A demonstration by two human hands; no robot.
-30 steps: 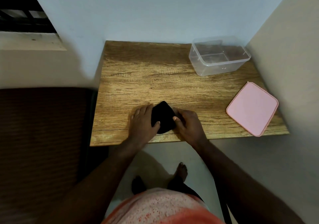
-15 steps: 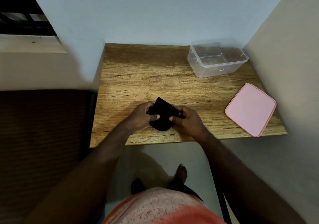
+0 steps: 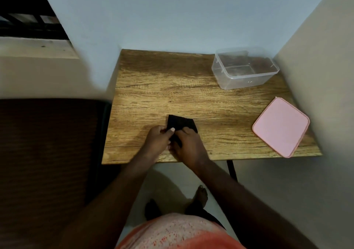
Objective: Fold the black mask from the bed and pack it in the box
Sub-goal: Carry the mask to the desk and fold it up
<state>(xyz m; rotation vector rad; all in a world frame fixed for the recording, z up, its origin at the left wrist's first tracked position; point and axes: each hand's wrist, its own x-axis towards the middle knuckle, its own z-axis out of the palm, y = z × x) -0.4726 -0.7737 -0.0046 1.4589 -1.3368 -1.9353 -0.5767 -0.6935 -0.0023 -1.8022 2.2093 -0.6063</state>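
The black mask [image 3: 180,123] lies folded on the wooden table [image 3: 172,87], near its front edge. My left hand [image 3: 158,138] pinches the mask's left side, thumb on top of the cloth. My right hand [image 3: 188,143] presses on and grips the mask's near right part, covering its lower half. The clear plastic box [image 3: 244,67] stands open and without anything inside at the table's back right corner, well away from both hands.
A pink lid [image 3: 280,127] lies flat at the table's right front corner. A dark brown bed [image 3: 46,152] is on the left, beside the table. Walls close in behind and on the right. My feet show on the floor below the table edge.
The mask went from flat under both palms to lifted and folded, now a narrower shape on the table. Both hands have drawn closer together over its near part.
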